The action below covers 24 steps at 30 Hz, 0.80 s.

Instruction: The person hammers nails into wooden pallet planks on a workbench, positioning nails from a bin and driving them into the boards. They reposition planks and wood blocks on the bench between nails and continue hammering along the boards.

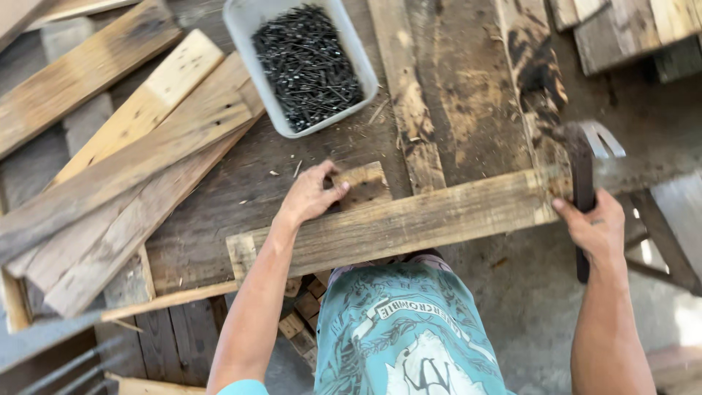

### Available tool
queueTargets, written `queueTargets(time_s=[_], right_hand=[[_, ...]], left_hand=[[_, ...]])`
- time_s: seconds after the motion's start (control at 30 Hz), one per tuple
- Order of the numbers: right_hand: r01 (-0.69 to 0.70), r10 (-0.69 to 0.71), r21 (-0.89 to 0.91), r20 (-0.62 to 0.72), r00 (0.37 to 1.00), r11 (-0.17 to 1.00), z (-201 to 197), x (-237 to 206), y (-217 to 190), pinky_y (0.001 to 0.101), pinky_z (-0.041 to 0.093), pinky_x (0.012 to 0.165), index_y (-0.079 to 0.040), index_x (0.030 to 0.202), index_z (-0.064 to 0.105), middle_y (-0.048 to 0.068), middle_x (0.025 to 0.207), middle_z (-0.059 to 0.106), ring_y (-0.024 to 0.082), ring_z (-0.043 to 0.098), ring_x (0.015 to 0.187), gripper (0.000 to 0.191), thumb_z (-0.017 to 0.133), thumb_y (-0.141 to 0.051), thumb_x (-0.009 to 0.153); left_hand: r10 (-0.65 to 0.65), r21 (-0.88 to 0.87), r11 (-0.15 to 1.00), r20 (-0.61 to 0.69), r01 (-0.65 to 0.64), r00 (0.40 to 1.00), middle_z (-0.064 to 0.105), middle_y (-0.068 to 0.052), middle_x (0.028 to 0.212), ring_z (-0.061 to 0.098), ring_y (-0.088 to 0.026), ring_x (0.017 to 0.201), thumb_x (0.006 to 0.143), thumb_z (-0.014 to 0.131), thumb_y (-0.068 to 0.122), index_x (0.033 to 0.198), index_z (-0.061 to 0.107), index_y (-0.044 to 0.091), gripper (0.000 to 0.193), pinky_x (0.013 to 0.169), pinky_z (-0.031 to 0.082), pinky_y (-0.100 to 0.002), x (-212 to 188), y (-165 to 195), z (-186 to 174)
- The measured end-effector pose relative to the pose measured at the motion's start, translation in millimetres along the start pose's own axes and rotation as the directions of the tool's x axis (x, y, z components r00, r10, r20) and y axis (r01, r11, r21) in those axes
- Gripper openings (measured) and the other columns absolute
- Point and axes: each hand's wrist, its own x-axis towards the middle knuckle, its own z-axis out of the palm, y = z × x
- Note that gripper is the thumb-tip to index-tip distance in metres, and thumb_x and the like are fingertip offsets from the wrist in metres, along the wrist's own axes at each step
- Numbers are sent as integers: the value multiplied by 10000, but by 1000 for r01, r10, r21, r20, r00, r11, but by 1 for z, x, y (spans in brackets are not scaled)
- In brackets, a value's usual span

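Weathered grey wooden plank: stiff, probably heavy. My left hand pinches a small wood block above it; right hand grips a dark steel claw hammer at its end.

Place: rough carpentry workshop, seemingly open-air, in daylight.
Bench: worn, stained plank worktop.
Stock: weathered boards heaped at left, offcuts on the floor below.
Supplies: grey plastic tub of dark nails.
Tool: claw hammer.
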Motion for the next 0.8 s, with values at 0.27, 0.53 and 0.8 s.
queueTargets(time_s=[0.27, 0.53, 0.8], right_hand=[[76, -87, -155, -67, 994, 985, 1, -13, -23, 390, 498, 756, 6, 993, 698, 143, 881, 669, 224, 617, 815, 410, 926, -300, 845], [57, -64, -67, -102, 993, 996, 0, -30, -36, 417, 495, 704, -10, 974, 635, 164, 824, 641, 301, 631, 765, 438, 928, -298, 821], [44, -46, -13, -173, 984, 999, 1, -43, -44, 421, 517, 714, -17, 935, 637, 150, 824, 677, 312, 689, 809, 430, 953, -273, 793]], left_hand=[[-86, 69, 995, 376, 65, 923, 678, -188, 1265, 608, -338, 1185, 1006, 571, 501, 1352, 640, 106, 530, 990, 469, -404, 4, 20, 15], [49, -41, 999, 602, -31, 797, 727, -133, 1277, 692, -237, 1132, 915, 641, 516, 1417, 591, 106, 651, 960, 526, -345, 19, 70, 55], [118, -8, 991, 559, -137, 821, 732, -131, 1243, 671, -180, 1145, 936, 648, 525, 1427, 587, 91, 658, 975, 510, -345, 3, 74, 52]])
